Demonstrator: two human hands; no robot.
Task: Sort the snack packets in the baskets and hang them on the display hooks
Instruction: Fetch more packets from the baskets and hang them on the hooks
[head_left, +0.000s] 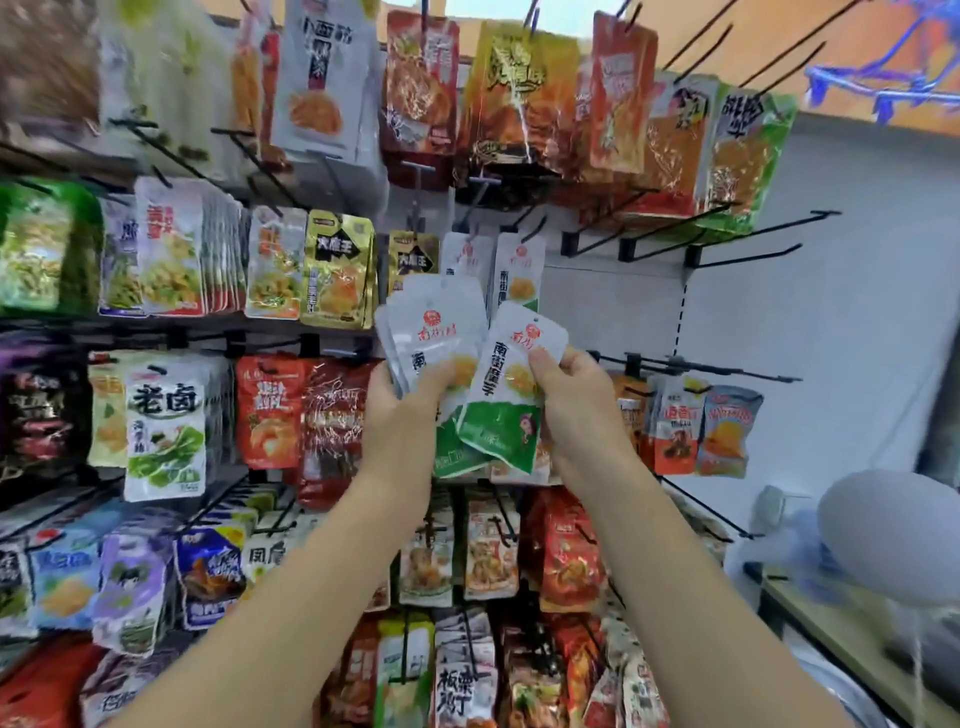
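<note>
My left hand (402, 410) grips a fanned stack of white and green snack packets (434, 322) in front of the display wall. My right hand (574, 400) pinches one single packet of the same kind (511, 384), tilted, just right of the stack and overlapping its lower edge. Right behind them, two matching white packets (514, 273) hang on a hook in the middle row. Both hands are raised at about the height of that row.
Hooks full of snack packets cover the wall to the left, above and below. Bare black hooks (753, 244) stick out to the right of the middle row. At the lower right stand a grey rounded object (893, 540) and a table edge (831, 629).
</note>
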